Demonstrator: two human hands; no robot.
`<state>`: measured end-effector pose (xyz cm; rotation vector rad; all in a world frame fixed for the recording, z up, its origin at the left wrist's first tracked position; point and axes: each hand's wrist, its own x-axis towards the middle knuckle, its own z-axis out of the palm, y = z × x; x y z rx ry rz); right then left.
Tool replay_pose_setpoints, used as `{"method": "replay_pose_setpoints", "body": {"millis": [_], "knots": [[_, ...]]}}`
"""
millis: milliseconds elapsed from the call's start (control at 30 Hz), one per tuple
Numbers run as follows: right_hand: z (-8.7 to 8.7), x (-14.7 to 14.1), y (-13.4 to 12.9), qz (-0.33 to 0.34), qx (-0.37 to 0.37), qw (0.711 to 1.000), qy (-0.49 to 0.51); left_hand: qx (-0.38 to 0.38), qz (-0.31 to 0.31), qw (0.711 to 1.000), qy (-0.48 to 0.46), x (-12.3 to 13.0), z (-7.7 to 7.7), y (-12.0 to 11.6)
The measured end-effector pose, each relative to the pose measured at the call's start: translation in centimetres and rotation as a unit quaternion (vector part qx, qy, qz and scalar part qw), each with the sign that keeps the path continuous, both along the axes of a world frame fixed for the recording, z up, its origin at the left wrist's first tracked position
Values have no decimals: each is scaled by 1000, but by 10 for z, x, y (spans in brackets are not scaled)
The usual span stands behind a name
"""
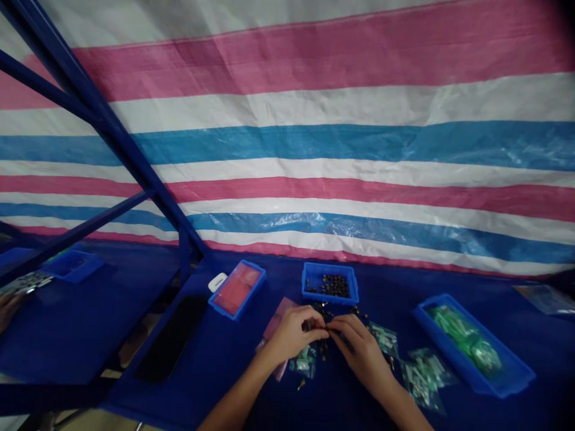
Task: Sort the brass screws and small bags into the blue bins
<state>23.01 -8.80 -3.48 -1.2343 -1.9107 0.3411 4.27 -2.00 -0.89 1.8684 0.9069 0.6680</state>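
My left hand and my right hand meet over the blue table, fingertips pinched close together. Whatever sits between the fingertips is too small and dark to name. Small dark pieces with brassy ends lie loose under and around the hands, one brassy piece nearer me. Beside my left wrist are pink packets and a clear bag with pale green contents. To the right of my right hand lie similar clear bags. Just beyond the hands, a blue tray holds several more dark pieces.
A blue tray of pink packets, a white case and a black flat slab lie left. A blue tray of green bags is right. Blue metal bars rise left; another person's hand shows at the far left.
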Motion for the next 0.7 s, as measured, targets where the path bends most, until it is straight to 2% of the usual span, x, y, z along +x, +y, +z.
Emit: {"method": "replay_pose_setpoints", "body": {"millis": [133, 200, 333, 433, 500, 600, 700], "knots": [[2, -2, 1, 2, -15, 1000, -13, 14, 3, 1000, 7, 1, 2, -3], [7, 0, 5, -12, 2, 1000, -20, 28, 19, 999, 1, 0, 5, -4], [15, 19, 22, -102, 60, 992, -52, 111, 55, 992, 32, -5, 6, -4], [15, 36, 31, -170, 59, 979, -93, 198, 60, 975, 85, -8, 2, -1], [13, 43, 31, -185, 51, 976, -106, 231, 64, 965, 108, -8, -2, 1], [9, 41, 25, -168, 46, 980, -98, 250, 80, 956, 134, -7, -4, 2], [6, 32, 18, -81, 7, 990, -117, 247, 97, 951, 157, -8, -1, 4]]}}
